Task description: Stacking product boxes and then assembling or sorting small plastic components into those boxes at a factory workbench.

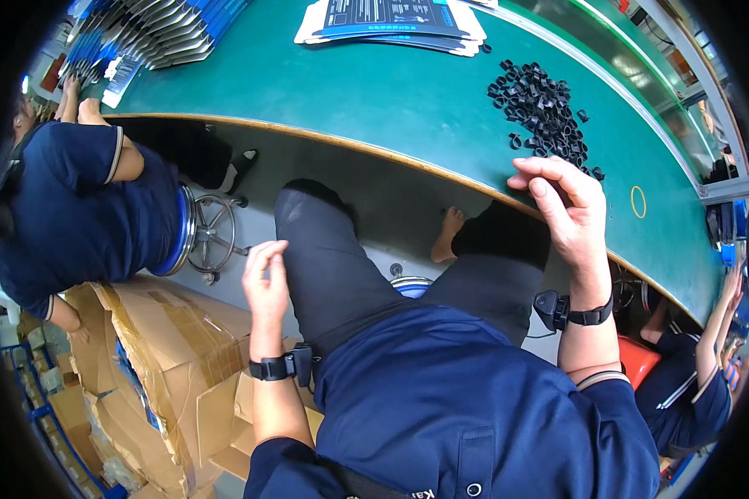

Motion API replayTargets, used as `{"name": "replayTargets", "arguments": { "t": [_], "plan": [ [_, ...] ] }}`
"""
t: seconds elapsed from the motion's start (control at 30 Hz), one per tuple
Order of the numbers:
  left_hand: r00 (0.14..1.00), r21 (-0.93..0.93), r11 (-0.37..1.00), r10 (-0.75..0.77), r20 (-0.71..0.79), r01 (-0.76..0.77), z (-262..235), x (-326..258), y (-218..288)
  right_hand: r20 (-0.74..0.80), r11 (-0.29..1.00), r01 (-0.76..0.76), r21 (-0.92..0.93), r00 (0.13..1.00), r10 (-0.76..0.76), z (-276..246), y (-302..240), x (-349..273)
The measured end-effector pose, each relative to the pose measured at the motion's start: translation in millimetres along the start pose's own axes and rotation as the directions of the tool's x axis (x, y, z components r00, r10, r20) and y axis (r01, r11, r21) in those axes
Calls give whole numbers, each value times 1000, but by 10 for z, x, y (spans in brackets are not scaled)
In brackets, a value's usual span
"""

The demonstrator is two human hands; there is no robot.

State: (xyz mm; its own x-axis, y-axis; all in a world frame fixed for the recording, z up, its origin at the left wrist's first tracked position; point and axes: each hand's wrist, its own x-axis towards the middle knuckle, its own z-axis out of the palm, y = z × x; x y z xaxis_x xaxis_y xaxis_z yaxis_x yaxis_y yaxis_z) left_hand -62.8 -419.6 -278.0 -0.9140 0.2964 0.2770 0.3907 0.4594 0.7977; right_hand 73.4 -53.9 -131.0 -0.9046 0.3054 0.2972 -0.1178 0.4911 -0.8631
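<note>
My right hand (567,212) is above the front edge of the green table (324,91), close to a heap of small black ring-shaped clips (543,108). Its fingers bend loosely, with the thumb apart from them and nothing seen between. Lower and to the left, my left hand (266,283) hovers beside my left thigh, off the table. The fingers there are loosely curled and hold nothing that I can see. Each wrist wears a black strap with a small black device.
Flat printed boxes (395,25) lie at the table's far side, and blue-and-black packages (162,33) are stacked at far left. A yellow ring (638,202) rests right of the clips. Cardboard boxes (175,349) stand at my left. Co-workers sit on both sides, one on a stool (212,229).
</note>
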Motion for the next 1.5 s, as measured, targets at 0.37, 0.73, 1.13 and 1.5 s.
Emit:
{"name": "replayTargets", "arguments": {
  "t": [0.37, 0.73, 1.13, 1.5],
  "plan": [
    [966, 140, 989, 16, 257, -54, 298, -77, 157, 4, 1000, 1, 7, 1000, -1, 0, -58, 64],
    [868, -300, 840, -338, 364, 452, 1115, 743, -401, -25, 997, -9, -79, 1000, 7, 45, -102, 114],
    [843, -83, 898, -370, 390, 432, 2632, 1123, -2267, 31, 1000, 4, -21, 1000, -3, 261, -93, 274],
    [994, 156, 984, 78, 72, -89, 3169, 1150, -2593, -22, 995, 23, -97, 999, -26, 262, -55, 324]
  ]
}}
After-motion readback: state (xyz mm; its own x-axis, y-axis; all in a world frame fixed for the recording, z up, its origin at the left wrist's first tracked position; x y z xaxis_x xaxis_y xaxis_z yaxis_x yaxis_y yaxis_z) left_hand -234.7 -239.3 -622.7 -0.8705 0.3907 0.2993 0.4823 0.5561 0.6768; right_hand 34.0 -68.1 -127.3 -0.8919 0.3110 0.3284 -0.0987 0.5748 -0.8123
